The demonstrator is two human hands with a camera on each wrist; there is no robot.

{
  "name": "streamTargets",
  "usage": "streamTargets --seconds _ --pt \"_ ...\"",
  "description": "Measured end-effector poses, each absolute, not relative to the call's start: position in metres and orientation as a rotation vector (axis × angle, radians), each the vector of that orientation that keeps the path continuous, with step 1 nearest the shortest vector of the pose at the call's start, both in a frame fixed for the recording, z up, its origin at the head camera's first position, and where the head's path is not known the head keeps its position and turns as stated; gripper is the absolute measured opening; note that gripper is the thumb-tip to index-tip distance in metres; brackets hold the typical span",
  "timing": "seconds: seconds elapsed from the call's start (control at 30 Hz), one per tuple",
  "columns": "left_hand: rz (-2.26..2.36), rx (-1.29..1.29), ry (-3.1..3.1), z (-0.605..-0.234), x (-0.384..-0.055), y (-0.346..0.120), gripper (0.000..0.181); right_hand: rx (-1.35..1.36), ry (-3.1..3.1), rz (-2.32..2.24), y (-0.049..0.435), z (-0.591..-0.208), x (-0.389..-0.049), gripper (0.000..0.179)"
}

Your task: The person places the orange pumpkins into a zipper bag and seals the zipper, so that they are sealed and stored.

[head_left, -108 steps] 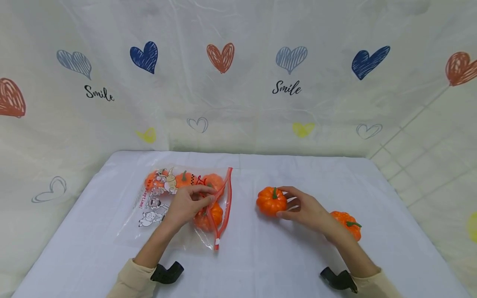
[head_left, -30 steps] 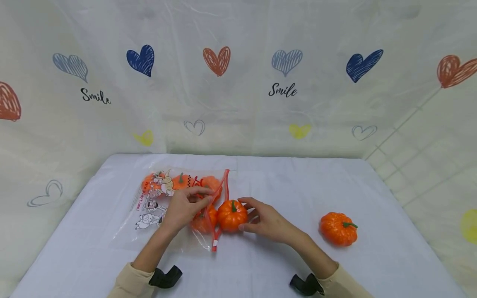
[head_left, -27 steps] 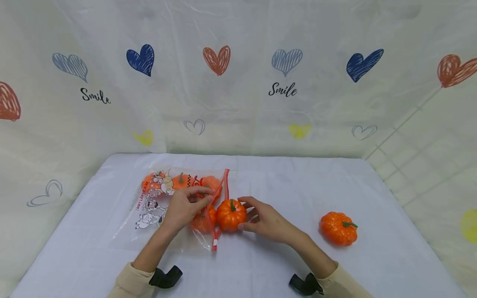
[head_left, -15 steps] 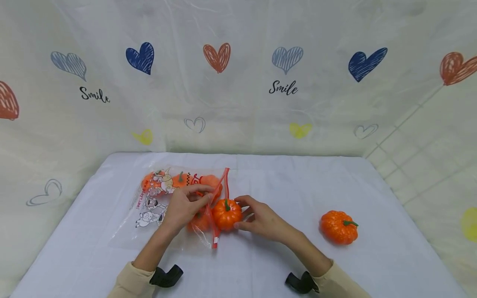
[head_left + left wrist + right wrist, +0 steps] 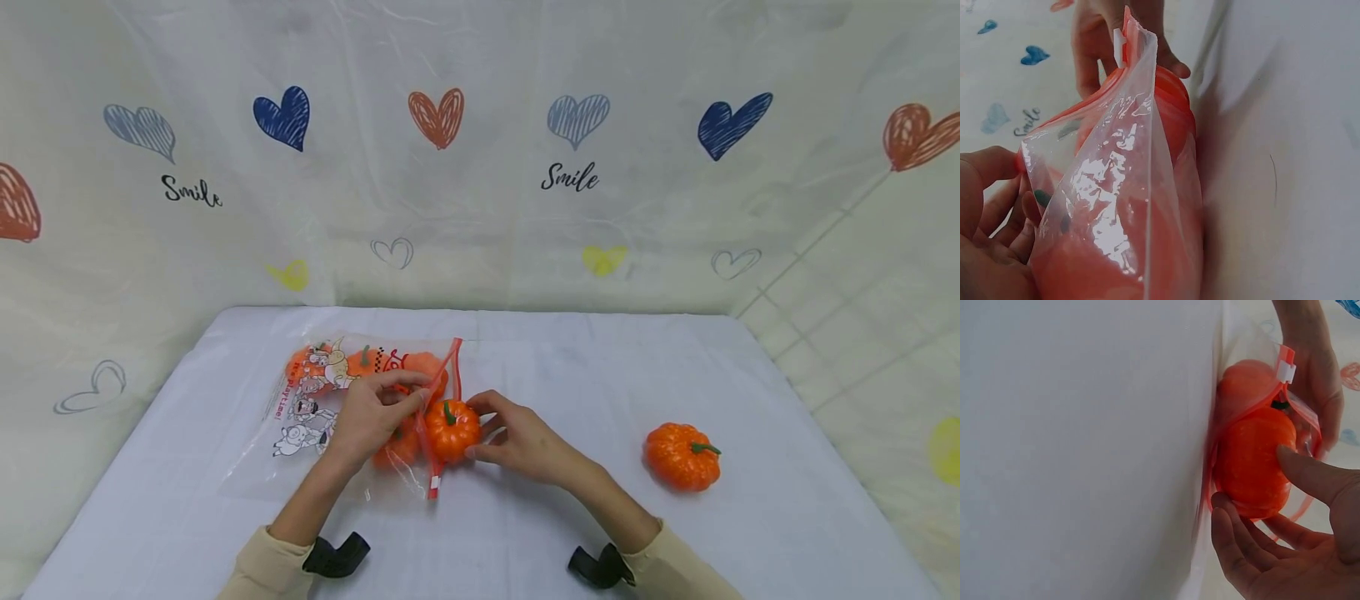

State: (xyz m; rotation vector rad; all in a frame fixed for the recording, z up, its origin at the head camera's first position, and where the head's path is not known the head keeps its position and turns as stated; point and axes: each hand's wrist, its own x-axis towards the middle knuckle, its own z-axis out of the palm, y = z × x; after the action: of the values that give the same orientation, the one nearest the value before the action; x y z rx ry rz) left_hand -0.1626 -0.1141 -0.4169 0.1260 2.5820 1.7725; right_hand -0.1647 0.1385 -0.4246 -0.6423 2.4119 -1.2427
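A clear zip bag (image 5: 305, 433) printed with cartoon animals lies left of centre, several small orange pumpkins inside it. My left hand (image 5: 369, 422) pinches the upper film of the bag's mouth by its red zip edge. In the left wrist view, the thumb and a fingertip hold that zip corner (image 5: 1021, 159) raised. At the mouth sits a pumpkin (image 5: 453, 433) with a green stem, partly within the red edges. My right hand (image 5: 531, 442) holds it from the right; in the right wrist view the thumb (image 5: 1310, 474) lies on one side and fingers curl round the other.
Another orange pumpkin (image 5: 682, 457) rests on the white-covered table (image 5: 570, 358), right of my right arm. The bag's white slider (image 5: 434, 483) is at the near end of its zip. A pale backdrop (image 5: 502, 208) with printed hearts stands behind the table.
My right hand has carried the pumpkin leftward from the middle of the table into the bag's mouth, and in the last second slightly further in. The left hand stays at the zip edge.
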Motion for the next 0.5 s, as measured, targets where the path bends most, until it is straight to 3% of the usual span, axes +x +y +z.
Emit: streamTargets --seconds 0.5 --pt "1.821 0.152 2.544 -0.4170 -0.1622 -0.1132 0.025 -0.767 2.461 -1.216 0.1351 -0.4279 -0.1679 0.062"
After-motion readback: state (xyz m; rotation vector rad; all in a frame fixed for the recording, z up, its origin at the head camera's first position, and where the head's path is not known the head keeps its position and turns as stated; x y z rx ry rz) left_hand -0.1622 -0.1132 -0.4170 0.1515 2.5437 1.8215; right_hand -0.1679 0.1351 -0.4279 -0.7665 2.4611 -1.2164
